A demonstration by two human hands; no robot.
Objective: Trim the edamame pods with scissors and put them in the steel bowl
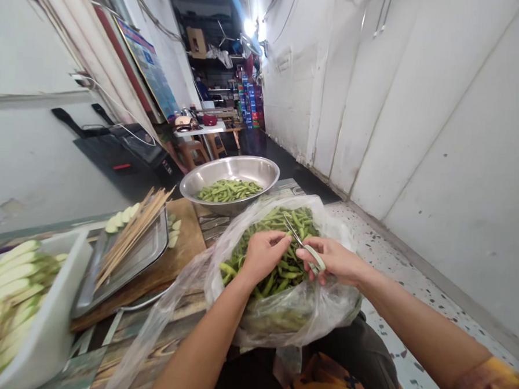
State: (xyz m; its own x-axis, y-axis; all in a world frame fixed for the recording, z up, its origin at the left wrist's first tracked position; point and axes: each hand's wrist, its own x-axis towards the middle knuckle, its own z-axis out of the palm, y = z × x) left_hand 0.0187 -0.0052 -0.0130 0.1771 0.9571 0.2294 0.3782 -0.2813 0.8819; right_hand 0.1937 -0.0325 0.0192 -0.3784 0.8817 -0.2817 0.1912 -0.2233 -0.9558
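Observation:
A clear plastic bag (278, 329) full of green soybean pods (276, 279) lies in front of me, its mouth spread wide. Over the pods, my right hand (326, 259) grips a pair of scissors (312, 255) by pale green handles, the slim blades pointing up and left. Close to the blade tips, my left hand (265, 253) has its thumb and fingers pinched together; a bit of green shows at the fingertips, probably a pod, mostly hidden. Beyond the bag stands a steel basin (261, 170) with more pods at its bottom.
To the left, bamboo skewers (129, 234) lie across a metal tray (147, 258) on a wooden board (188, 231). A white tub (56, 323) at the near left holds sliced green vegetable pieces and skewers. A wall (420, 121) runs along the right.

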